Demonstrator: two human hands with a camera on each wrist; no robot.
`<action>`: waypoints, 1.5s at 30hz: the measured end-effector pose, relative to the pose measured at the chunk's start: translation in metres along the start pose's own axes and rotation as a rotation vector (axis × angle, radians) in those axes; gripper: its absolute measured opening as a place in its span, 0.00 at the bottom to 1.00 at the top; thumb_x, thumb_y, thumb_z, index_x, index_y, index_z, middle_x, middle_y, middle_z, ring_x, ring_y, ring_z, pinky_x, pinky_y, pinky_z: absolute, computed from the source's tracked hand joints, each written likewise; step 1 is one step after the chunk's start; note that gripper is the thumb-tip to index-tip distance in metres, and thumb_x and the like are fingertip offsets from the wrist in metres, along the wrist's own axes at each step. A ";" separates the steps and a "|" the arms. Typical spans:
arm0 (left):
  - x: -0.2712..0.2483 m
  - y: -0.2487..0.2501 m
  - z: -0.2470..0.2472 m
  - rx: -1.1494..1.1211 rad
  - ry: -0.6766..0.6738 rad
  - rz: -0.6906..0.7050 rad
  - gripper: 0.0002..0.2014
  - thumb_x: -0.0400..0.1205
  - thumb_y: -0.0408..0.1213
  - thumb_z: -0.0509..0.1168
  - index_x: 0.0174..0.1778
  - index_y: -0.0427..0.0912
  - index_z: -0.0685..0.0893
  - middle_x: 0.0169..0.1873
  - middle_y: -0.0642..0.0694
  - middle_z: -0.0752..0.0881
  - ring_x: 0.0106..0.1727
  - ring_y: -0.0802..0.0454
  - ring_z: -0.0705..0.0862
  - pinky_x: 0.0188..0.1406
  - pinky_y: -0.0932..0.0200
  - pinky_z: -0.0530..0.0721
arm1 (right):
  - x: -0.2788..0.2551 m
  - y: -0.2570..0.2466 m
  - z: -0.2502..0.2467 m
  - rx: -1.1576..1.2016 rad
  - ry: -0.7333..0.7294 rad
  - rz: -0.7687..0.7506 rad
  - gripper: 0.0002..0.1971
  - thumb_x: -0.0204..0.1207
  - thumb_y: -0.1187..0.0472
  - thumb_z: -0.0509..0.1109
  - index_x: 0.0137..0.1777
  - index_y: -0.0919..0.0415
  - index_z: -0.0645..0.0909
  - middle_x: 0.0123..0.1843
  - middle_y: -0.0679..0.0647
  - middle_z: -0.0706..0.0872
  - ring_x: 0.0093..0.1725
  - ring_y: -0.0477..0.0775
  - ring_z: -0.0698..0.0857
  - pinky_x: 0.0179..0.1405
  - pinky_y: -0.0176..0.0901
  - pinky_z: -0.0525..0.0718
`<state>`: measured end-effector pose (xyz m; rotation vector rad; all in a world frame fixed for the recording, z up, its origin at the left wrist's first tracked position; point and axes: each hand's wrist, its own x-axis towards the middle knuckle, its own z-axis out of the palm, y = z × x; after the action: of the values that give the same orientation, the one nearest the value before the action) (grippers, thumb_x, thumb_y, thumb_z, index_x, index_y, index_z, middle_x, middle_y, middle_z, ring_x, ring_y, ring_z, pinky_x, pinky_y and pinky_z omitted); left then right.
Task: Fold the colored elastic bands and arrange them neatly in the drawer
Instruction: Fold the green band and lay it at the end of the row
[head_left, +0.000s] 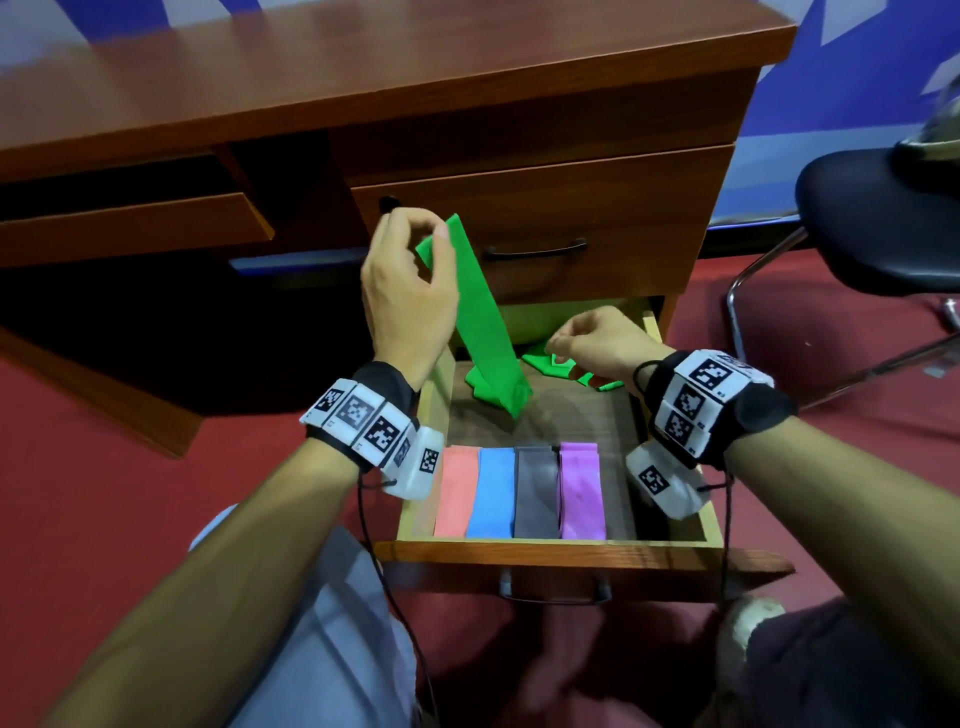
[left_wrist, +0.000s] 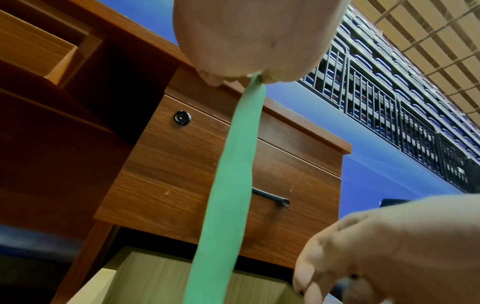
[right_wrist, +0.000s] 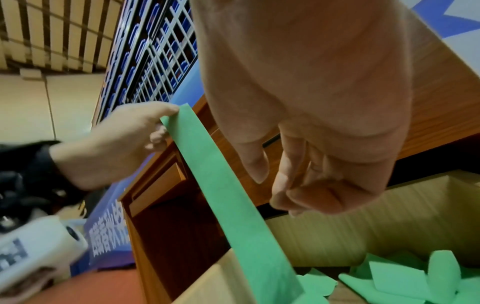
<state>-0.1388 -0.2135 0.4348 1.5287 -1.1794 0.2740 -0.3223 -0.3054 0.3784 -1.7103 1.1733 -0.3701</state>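
My left hand (head_left: 441, 236) pinches the top end of a long green elastic band (head_left: 483, 312) and holds it up above the open drawer (head_left: 545, 545). The band hangs taut and slanted down to a crumpled green heap (head_left: 550, 366) at the drawer's back. The left wrist view shows the green band (left_wrist: 228, 185) running down from my pinching left hand (left_wrist: 255, 78). My right hand (head_left: 561, 345) hovers just over the heap with its fingers curled; the right wrist view shows nothing between the right hand's fingertips (right_wrist: 283, 197). Folded pink (head_left: 457, 491), blue (head_left: 491, 491), grey (head_left: 537, 491) and purple (head_left: 582, 491) bands lie side by side at the drawer's front.
Above the open drawer is a closed drawer with a black handle (head_left: 535, 252) and a lock. A black chair (head_left: 883, 218) stands at the right on red carpet. Bare drawer floor (head_left: 571, 415) shows between the heap and the folded row.
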 end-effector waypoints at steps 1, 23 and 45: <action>0.001 -0.002 -0.002 -0.004 0.038 -0.009 0.06 0.86 0.38 0.65 0.47 0.42 0.85 0.44 0.49 0.83 0.32 0.61 0.73 0.32 0.63 0.70 | 0.005 0.000 0.003 -0.056 -0.027 0.014 0.06 0.83 0.57 0.70 0.47 0.58 0.84 0.46 0.56 0.89 0.36 0.49 0.86 0.26 0.36 0.80; 0.004 -0.042 -0.003 0.172 -0.049 -0.107 0.04 0.83 0.39 0.67 0.43 0.47 0.85 0.38 0.52 0.82 0.37 0.59 0.79 0.37 0.60 0.76 | 0.111 0.041 0.133 -0.777 -0.180 -0.067 0.32 0.68 0.42 0.76 0.68 0.58 0.76 0.65 0.63 0.83 0.65 0.68 0.82 0.64 0.53 0.82; -0.021 -0.007 0.006 0.064 -0.220 -0.166 0.06 0.83 0.42 0.65 0.42 0.50 0.85 0.38 0.55 0.83 0.39 0.55 0.82 0.37 0.56 0.80 | -0.012 -0.023 -0.004 0.085 0.191 -0.081 0.12 0.83 0.59 0.68 0.36 0.56 0.83 0.32 0.52 0.82 0.30 0.46 0.80 0.25 0.32 0.76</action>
<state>-0.1459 -0.2084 0.4137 1.7355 -1.2147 0.0327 -0.3191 -0.2964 0.4033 -1.6799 1.2088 -0.6357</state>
